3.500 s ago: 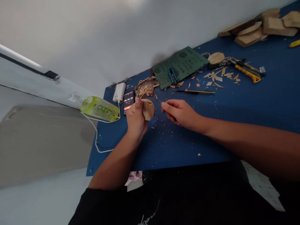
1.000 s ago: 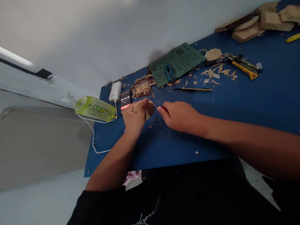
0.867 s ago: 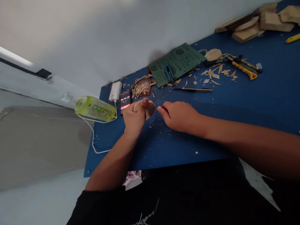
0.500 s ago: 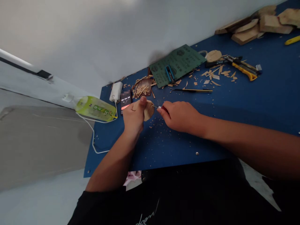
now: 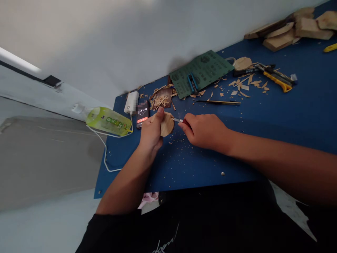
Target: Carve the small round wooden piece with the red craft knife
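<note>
My left hand [image 5: 152, 131] is closed around a rounded piece of pale wood [image 5: 167, 125], its thumb pressed on the near face. In my right hand [image 5: 201, 129] is a small carving knife [image 5: 180, 120]; its handle is mostly hidden in the fist, and the thin blade points left. The blade tip meets the upper right edge of the wood. Tiny wood chips [image 5: 181, 147] lie scattered on the blue table [image 5: 189, 168] below both hands.
A phone [image 5: 142, 114], a white power adapter [image 5: 131, 102] and a yellow-green bottle [image 5: 109, 121] stand left. Behind are green sandpaper [image 5: 204, 73], a thin tool [image 5: 218, 102], wood shavings [image 5: 161, 100] and a yellow utility knife [image 5: 277, 78]. Wood blocks [image 5: 312, 28] pile at the back right.
The blade shows a little more between the right fist and the wood, and the wood's face is turned slightly more into view. Both hands keep their grips.
</note>
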`<action>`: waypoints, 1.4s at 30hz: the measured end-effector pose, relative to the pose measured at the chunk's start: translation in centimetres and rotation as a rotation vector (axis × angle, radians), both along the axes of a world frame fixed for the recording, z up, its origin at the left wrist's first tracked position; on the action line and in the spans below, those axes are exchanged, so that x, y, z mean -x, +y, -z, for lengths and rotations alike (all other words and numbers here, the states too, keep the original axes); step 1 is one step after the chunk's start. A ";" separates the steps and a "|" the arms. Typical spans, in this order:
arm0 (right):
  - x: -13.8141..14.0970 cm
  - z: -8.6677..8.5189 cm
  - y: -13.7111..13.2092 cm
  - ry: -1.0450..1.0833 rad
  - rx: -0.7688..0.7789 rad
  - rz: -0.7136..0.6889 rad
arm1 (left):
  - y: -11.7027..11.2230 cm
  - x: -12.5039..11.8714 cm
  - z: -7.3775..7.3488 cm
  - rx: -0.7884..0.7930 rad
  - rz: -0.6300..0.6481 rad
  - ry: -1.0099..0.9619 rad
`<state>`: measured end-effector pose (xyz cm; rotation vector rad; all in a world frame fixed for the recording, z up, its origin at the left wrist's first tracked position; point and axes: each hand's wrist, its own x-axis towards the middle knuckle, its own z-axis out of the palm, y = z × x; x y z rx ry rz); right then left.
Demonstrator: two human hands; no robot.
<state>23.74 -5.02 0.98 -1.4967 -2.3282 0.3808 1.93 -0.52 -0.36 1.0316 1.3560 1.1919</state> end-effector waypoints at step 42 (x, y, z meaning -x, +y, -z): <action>-1.2 1.1 0.1 0.604 0.036 -0.346 | -0.6 1.7 0.3 -0.454 0.318 -0.010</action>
